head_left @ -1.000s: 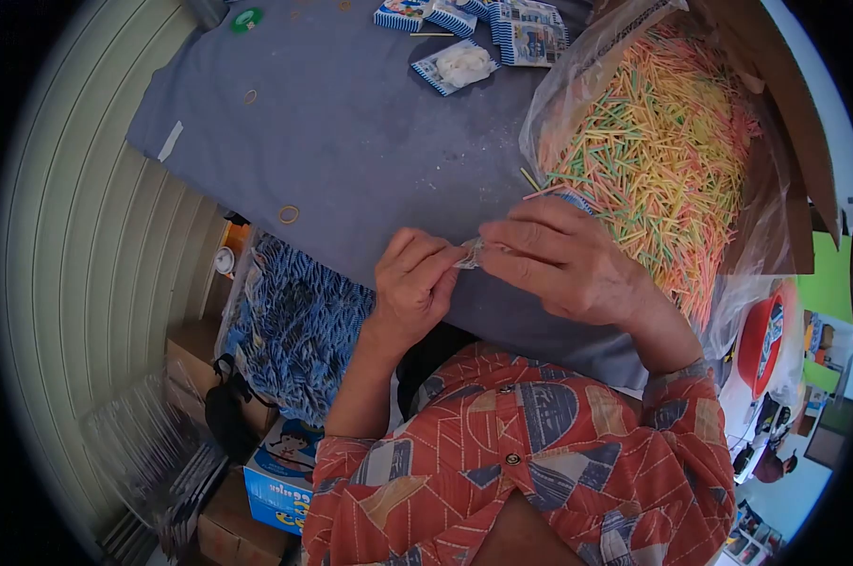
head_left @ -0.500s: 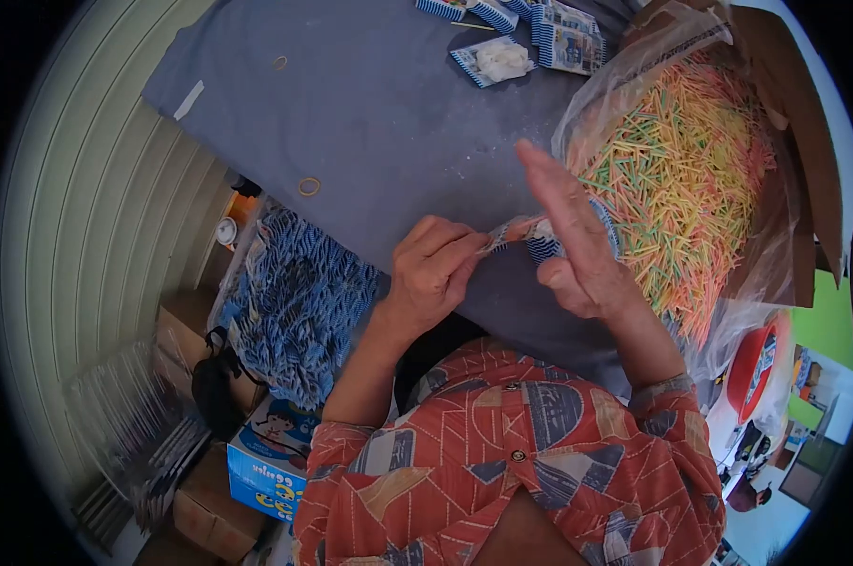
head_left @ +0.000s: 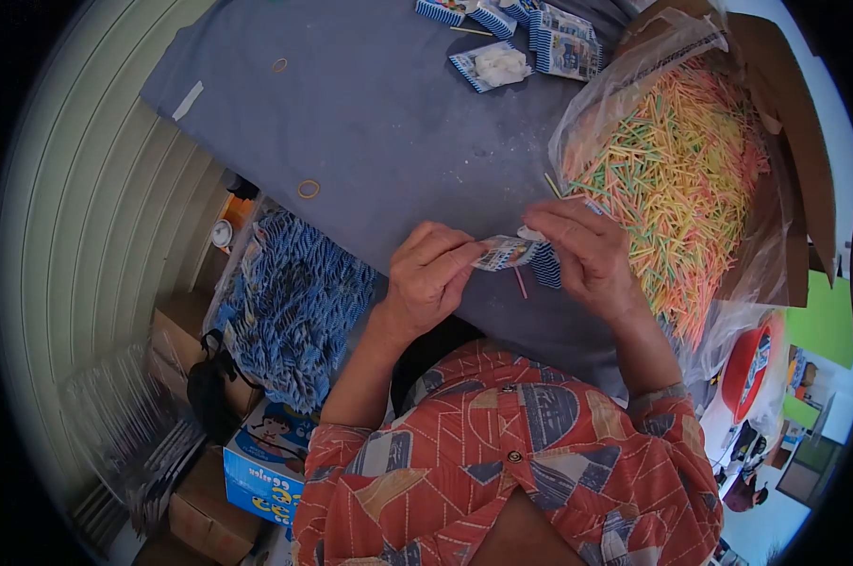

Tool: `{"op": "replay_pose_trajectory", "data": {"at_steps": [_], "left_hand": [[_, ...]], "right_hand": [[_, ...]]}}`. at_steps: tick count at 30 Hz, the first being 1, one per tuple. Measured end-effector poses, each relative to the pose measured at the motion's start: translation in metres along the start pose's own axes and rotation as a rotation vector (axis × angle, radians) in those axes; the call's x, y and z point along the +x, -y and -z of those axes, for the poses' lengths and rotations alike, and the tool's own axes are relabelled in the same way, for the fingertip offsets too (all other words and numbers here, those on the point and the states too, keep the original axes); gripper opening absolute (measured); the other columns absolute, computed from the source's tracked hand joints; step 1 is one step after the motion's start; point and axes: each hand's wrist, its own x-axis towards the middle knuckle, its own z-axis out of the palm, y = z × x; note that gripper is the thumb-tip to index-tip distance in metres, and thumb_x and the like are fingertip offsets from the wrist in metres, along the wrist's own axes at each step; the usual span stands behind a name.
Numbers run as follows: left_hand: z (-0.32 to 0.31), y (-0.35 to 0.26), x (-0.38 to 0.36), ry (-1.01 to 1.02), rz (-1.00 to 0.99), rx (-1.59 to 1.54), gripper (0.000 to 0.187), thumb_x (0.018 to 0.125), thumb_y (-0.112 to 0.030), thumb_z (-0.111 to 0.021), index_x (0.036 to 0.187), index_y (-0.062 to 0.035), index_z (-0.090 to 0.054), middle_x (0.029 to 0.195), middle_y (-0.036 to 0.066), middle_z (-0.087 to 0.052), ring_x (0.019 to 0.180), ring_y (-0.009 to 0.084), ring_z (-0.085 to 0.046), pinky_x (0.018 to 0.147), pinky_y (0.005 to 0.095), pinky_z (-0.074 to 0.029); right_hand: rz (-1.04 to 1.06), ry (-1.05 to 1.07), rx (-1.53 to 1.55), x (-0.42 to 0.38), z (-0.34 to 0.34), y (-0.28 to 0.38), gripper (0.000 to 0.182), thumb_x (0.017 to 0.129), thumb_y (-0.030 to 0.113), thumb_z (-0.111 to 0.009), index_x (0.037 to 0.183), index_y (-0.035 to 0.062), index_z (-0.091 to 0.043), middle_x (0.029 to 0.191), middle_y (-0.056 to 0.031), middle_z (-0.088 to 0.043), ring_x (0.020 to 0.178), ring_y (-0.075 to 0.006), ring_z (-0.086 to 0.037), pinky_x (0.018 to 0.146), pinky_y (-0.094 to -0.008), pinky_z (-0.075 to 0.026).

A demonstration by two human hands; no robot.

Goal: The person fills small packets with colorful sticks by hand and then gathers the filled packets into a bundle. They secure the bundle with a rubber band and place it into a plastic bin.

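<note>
A small printed packet spans the gap between my two hands above the grey cloth. My left hand pinches its left end. Closed fingers of my right hand are at its other end, with something white between them. Partly behind the right fingers is a blue-striped packet. A pink stick lies just below the printed packet. To the right, a clear plastic bag holds a large heap of pink, yellow and green sticks.
Striped packets and an open one with white stuff lie at the grey cloth's far edge. Rubber bands rest on the left. Blue-white wrappers fill a bin beside the left forearm; a cardboard box stands right.
My right hand has gone from upright and spread to bent down and closed at the packet. The pink stick has come into view below the packet.
</note>
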Motion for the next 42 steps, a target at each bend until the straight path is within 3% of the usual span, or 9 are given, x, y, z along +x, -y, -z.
{"op": "replay_pose_trajectory", "data": {"at_steps": [5, 10, 17, 29, 32, 34, 35, 37, 42], "left_hand": [[0.001, -0.002, -0.003, -0.013, 0.025, -0.005, 0.028, 0.066, 0.011, -0.072, 0.092, 0.0002, -0.071, 0.089, 0.011, -0.067, 0.078, 0.0266, -0.064, 0.067, 0.0345, -0.052], [0.004, -0.003, -0.007, -0.035, 0.050, -0.011, 0.027, 0.065, 0.012, -0.073, 0.089, -0.0003, -0.070, 0.089, 0.011, -0.068, 0.078, 0.0264, -0.064, 0.067, 0.0343, -0.053], [0.012, -0.009, -0.009, -0.042, 0.166, -0.070, 0.025, 0.067, 0.011, -0.076, 0.089, 0.0001, -0.070, 0.089, 0.011, -0.070, 0.078, 0.0246, -0.065, 0.068, 0.0329, -0.053], [0.016, -0.009, -0.009, -0.011, 0.096, -0.021, 0.029, 0.065, 0.013, -0.074, 0.091, 0.0008, -0.071, 0.092, 0.011, -0.070, 0.081, 0.0260, -0.067, 0.070, 0.0339, -0.054], [0.017, -0.007, -0.010, -0.020, 0.106, -0.010, 0.029, 0.065, 0.012, -0.074, 0.092, 0.0005, -0.071, 0.092, 0.011, -0.070, 0.081, 0.0258, -0.067, 0.070, 0.0338, -0.054], [0.017, -0.007, -0.010, -0.013, 0.096, -0.011, 0.030, 0.065, 0.012, -0.075, 0.092, 0.0005, -0.071, 0.092, 0.011, -0.070, 0.081, 0.0256, -0.067, 0.070, 0.0336, -0.054], [0.017, -0.007, -0.009, -0.008, 0.094, -0.005, 0.030, 0.065, 0.012, -0.075, 0.092, 0.0004, -0.071, 0.091, 0.011, -0.070, 0.081, 0.0255, -0.067, 0.070, 0.0335, -0.054], [0.015, -0.007, -0.008, -0.002, 0.088, -0.003, 0.030, 0.065, 0.012, -0.075, 0.092, 0.0004, -0.071, 0.091, 0.011, -0.069, 0.081, 0.0255, -0.067, 0.069, 0.0335, -0.054], [0.011, -0.008, -0.008, -0.026, 0.095, -0.015, 0.030, 0.065, 0.011, -0.076, 0.092, -0.0001, -0.071, 0.088, 0.011, -0.068, 0.079, 0.0257, -0.066, 0.067, 0.0338, -0.054]], "right_hand": [[0.142, -0.116, -0.267, -0.006, 0.009, -0.002, 0.034, 0.069, -0.010, -0.067, 0.101, 0.0015, -0.068, 0.091, -0.0143, -0.067, 0.078, -0.0300, -0.068, 0.066, -0.0375, -0.055], [0.022, 0.285, -0.309, -0.034, -0.011, 0.031, 0.014, 0.071, 0.002, -0.064, 0.085, 0.0030, -0.065, 0.078, -0.0106, -0.061, 0.071, -0.0272, -0.065, 0.059, -0.0373, -0.052], [0.031, 0.242, -0.426, -0.040, -0.034, 0.022, 0.019, 0.073, 0.010, -0.063, 0.091, 0.0038, -0.063, 0.082, -0.0112, -0.061, 0.071, -0.0254, -0.065, 0.058, -0.0375, -0.051], [0.123, 0.627, -0.318, -0.021, -0.011, 0.023, 0.035, 0.068, 0.006, -0.069, 0.102, 0.0015, -0.062, 0.077, -0.0107, -0.059, 0.064, -0.0281, -0.065, 0.053, -0.0398, -0.048], [0.201, 0.412, -0.057, -0.011, 0.005, 0.032, 0.037, 0.066, -0.001, -0.069, 0.103, 0.0012, -0.062, 0.077, -0.0101, -0.061, 0.061, -0.0264, -0.064, 0.053, -0.0366, -0.049], [0.181, -0.122, 0.289, -0.011, 0.008, 0.036, 0.039, 0.064, -0.010, -0.067, 0.100, 0.0023, -0.062, 0.077, -0.0101, -0.065, 0.060, -0.0241, -0.064, 0.054, -0.0322, -0.051], [0.178, -0.125, 0.285, -0.010, 0.005, 0.037, 0.039, 0.064, -0.010, -0.067, 0.100, 0.0023, -0.062, 0.077, -0.0101, -0.065, 0.060, -0.0241, -0.064, 0.054, -0.0322, -0.051], [0.109, -0.398, 0.471, -0.005, -0.007, 0.040, 0.040, 0.062, -0.016, -0.066, 0.097, 0.0030, -0.063, 0.079, -0.0107, -0.068, 0.062, -0.0224, -0.065, 0.055, -0.0293, -0.051], [0.223, -0.257, 0.200, 0.008, -0.026, 0.027, 0.034, 0.065, -0.014, -0.068, 0.095, 0.0021, -0.063, 0.077, -0.0092, -0.068, 0.061, -0.0219, -0.064, 0.055, -0.0302, -0.049]]}}
